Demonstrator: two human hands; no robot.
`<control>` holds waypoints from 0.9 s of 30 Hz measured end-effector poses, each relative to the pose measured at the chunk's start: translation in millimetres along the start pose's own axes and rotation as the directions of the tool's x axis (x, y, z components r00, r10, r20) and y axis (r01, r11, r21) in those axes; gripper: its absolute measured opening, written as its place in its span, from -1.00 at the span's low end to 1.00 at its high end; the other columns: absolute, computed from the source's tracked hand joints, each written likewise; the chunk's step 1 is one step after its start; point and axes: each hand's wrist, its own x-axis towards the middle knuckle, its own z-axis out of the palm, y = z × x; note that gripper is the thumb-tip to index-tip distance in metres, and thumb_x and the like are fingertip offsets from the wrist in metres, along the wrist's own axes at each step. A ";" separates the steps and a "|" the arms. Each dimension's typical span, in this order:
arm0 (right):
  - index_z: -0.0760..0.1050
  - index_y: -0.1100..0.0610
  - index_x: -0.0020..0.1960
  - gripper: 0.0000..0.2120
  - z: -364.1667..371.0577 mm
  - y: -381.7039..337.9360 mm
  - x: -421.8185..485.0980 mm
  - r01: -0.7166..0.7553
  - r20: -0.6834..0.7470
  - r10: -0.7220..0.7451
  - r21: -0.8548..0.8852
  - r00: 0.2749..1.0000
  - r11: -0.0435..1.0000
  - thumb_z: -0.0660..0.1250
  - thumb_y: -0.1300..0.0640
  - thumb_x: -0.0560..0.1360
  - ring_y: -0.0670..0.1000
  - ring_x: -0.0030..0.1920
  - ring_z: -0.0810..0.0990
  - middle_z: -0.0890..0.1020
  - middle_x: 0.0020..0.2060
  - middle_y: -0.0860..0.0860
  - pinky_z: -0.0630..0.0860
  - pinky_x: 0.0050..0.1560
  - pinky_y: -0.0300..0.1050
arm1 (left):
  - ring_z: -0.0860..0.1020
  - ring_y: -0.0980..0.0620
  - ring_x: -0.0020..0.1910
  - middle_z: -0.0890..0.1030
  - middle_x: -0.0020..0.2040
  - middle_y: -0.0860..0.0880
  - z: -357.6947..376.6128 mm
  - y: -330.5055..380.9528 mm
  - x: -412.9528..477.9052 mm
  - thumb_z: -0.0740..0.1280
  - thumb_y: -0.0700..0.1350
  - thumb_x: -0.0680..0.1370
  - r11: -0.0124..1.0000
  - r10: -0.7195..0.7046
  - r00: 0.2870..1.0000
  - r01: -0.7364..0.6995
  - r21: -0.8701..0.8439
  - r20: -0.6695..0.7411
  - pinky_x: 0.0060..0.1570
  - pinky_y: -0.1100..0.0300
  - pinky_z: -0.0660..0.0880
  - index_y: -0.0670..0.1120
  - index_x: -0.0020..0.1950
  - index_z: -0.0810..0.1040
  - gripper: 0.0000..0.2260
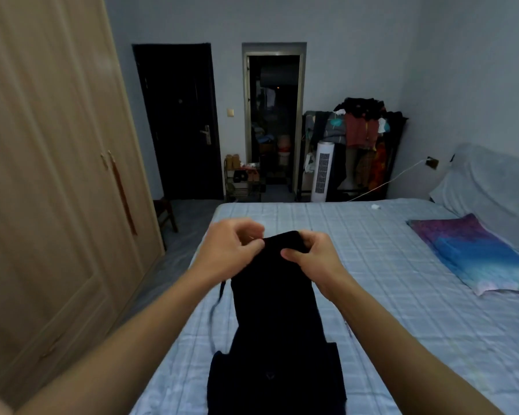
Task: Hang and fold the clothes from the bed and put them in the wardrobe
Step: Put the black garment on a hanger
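A black garment (pixel 277 319) hangs lifted over the near part of the bed (pixel 387 265), its lower end resting on the checked blue sheet. My left hand (pixel 231 250) pinches its top left corner and my right hand (pixel 315 259) grips its top right corner. A thin dark strap (pixel 219 298) dangles from its left side. The beige wardrobe (pixel 51 175) stands along the left, its doors closed.
A purple and blue pillow (pixel 474 253) lies on the right of the bed. Beyond the bed stand a white tower fan (pixel 322 172), a loaded clothes rack (pixel 363 136), a shoe shelf (pixel 241 181), a dark door (pixel 177 121) and an open doorway (pixel 273 121). A small stool (pixel 165 214) sits by the wardrobe.
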 end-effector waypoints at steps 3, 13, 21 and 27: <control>0.64 0.11 0.00 -0.78 -0.5 -4.4 3.5 0.042 0.004 -0.042 -0.010 0.999 0.999 0.42 0.38 0.45 0.04 -0.06 0.71 0.73 -0.11 0.03 0.63 0.05 0.06 | 0.49 0.15 0.23 0.54 0.26 0.15 -28.7 -29.2 6.2 0.59 0.15 0.30 0.986 -0.025 0.993 0.005 0.169 0.114 0.25 0.08 0.47 0.09 0.35 0.47 -0.34; 0.56 0.26 0.05 -0.75 -26.5 -53.2 2.3 0.206 0.172 -0.239 0.191 0.956 0.960 0.34 0.49 0.45 0.08 -0.08 0.63 0.65 -0.12 0.13 0.62 -0.02 -0.10 | 0.44 0.25 0.29 0.45 0.34 0.14 -37.6 -41.4 21.9 0.68 -0.02 0.19 0.967 0.055 0.932 0.040 -0.250 0.360 0.21 0.25 0.46 0.16 0.45 0.33 -0.09; 0.58 0.23 0.11 -0.76 -48.7 -102.0 10.9 0.356 -0.054 -0.352 0.182 0.934 0.916 0.39 0.39 0.47 0.11 -0.01 0.65 0.66 -0.04 0.14 0.62 0.02 0.04 | 0.68 0.05 0.01 0.71 -0.03 0.03 -54.1 27.8 44.1 0.58 -0.27 0.35 0.934 0.217 0.964 -0.160 -0.318 0.154 0.02 0.14 0.61 -0.08 0.08 0.63 -0.65; 0.57 0.25 0.16 -0.73 -70.6 -177.6 17.8 0.502 -0.247 -0.455 0.184 0.856 0.845 0.45 0.23 0.48 0.08 0.04 0.69 0.70 0.03 0.12 0.63 0.03 -0.03 | 0.69 0.04 0.00 0.71 0.01 -0.02 -83.5 121.8 70.4 0.60 -0.22 0.34 0.906 0.307 0.950 -0.309 -0.290 -0.053 0.02 0.08 0.63 -0.08 0.12 0.65 -0.63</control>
